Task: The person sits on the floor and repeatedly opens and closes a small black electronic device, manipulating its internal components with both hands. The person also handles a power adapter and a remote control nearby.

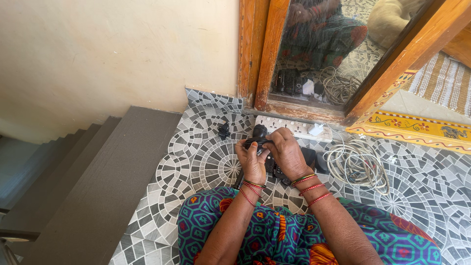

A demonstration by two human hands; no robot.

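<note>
1. The person sits on a patterned tile floor [206,162] at the top of a grey staircase [98,186], both forearms reaching forward over a lap covered in teal and orange printed cloth.
2. The left hand [252,162] is closed around a small black device [259,135], gripping it from below and from the left side.
3. The right hand [286,153] is also clamped on the black device, its fingers curled over the top from the right.
4. The black device is held just above the floor, between the two hands and just in front of a white power strip [293,128].
5. A white adapter [316,129] sits on the power strip's right end.
6. A coil of pale cable [358,164] lies on the floor to the right of the hands.
7. A small black plug [224,130] lies on the tiles left of the power strip.
8. More dark gadgets lie under the right wrist, too hidden to identify.
9. A wooden-framed mirror [319,54] stands behind the strip.
</note>
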